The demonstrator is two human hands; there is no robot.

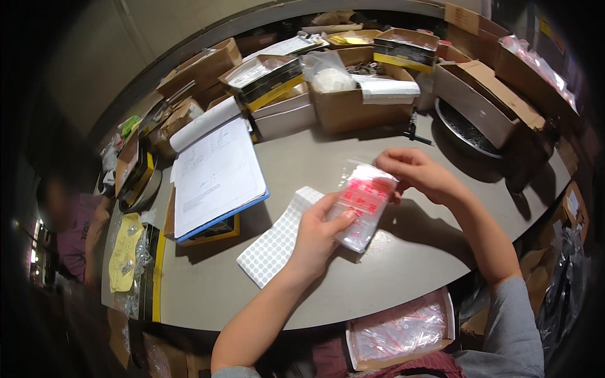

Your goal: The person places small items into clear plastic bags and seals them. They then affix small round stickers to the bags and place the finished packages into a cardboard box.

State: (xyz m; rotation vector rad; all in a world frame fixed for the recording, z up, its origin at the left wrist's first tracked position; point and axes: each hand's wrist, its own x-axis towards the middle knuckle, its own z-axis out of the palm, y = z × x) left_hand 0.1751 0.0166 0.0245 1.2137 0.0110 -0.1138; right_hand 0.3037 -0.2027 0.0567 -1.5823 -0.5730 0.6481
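Note:
Over the middle of the table I hold a clear plastic bag [362, 217] with red print, tilted; whether it is one bag or a stack I cannot tell. My left hand [313, 242] is closed on its lower left side, thumb lying across the front. At the upper right corner, the curled fingers of my right hand [423, 174] pinch the plastic, the fingertips partly hidden. Beside and partly under my left hand lies a white sheet of round grey stickers [270, 247].
A clipboard with papers [217, 173] leans on boxes at the left. Cardboard boxes [362, 110] line the back, near a black pen [418, 135] and a round dark pan [469, 129]. A box of small clear bags [403, 331] sits below the table edge. Another person [79, 227] is far left.

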